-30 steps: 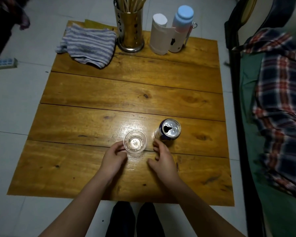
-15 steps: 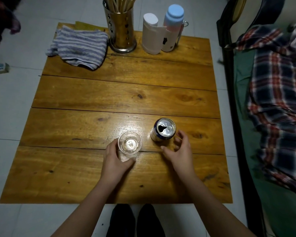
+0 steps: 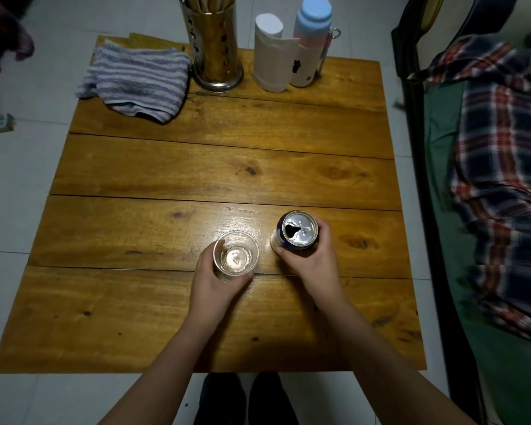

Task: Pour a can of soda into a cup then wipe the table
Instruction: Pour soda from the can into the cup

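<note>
the left hand (image 3: 212, 280) curls round a clear plastic cup (image 3: 236, 256) at the near middle of the wooden plank surface (image 3: 196, 167). just beside it, the right hand (image 3: 311, 259) grips an opened dark blue soda can (image 3: 298, 231), upright. at the far edge lie a striped blue-and-white cloth (image 3: 135, 82), a perforated metal utensil holder (image 3: 213, 47), a white paper roll (image 3: 270, 55) and a pink bottle with a blue cap (image 3: 311, 44).

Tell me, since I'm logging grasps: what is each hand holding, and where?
The left hand grips the clear cup round its side; the right hand grips the soda can round its body.
</note>
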A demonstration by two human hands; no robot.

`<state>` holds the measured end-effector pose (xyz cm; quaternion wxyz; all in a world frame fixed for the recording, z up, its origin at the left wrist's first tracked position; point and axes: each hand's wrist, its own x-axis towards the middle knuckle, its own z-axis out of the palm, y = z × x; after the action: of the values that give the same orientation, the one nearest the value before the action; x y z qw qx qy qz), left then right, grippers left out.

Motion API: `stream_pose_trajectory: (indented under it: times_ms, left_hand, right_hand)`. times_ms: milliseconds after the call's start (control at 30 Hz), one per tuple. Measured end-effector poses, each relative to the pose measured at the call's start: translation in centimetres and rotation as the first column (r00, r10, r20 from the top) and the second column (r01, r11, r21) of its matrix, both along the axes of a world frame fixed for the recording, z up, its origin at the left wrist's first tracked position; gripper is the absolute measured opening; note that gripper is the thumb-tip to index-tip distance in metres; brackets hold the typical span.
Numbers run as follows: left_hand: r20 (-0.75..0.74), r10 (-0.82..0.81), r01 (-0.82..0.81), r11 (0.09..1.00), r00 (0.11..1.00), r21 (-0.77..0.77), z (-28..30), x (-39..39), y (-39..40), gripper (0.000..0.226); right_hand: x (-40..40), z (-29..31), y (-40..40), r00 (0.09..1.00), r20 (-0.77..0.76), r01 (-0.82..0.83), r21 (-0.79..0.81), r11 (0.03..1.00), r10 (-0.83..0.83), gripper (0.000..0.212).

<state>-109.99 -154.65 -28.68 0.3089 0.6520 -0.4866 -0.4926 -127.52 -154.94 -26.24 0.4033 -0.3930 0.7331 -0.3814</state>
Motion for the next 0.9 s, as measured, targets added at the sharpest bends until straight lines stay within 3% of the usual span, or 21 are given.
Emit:
stream_pose_trajectory:
  times_ms: [267, 533, 900]
  left_hand:
    - [-0.041, -0.02, 0.018, 0.999, 0.999, -0.044, 3.6, 0.1, -1.6, 0.07]
    - [-0.008, -0.097, 0.095, 0.982, 0.995, -0.164, 12.4, -0.1, -2.6, 0.066]
    - [0.147, -0.246, 0.279, 0.919, 0.958, -0.278, 23.4, 0.0, -1.2, 0.061]
  right_hand:
    - [-0.4, 3.7, 0.0, 0.999, -0.039, 0.0, -0.094, 0.996, -0.003, 0.073]
    - [-1.4, 13.7, -0.2, 0.993, -0.107, -0.075, -0.184, 0.98, 0.056, 0.075]
    - [-3.0, 25.8, 1.1, 0.893, -0.448, -0.172, -0.256, 0.951, 0.041, 0.078]
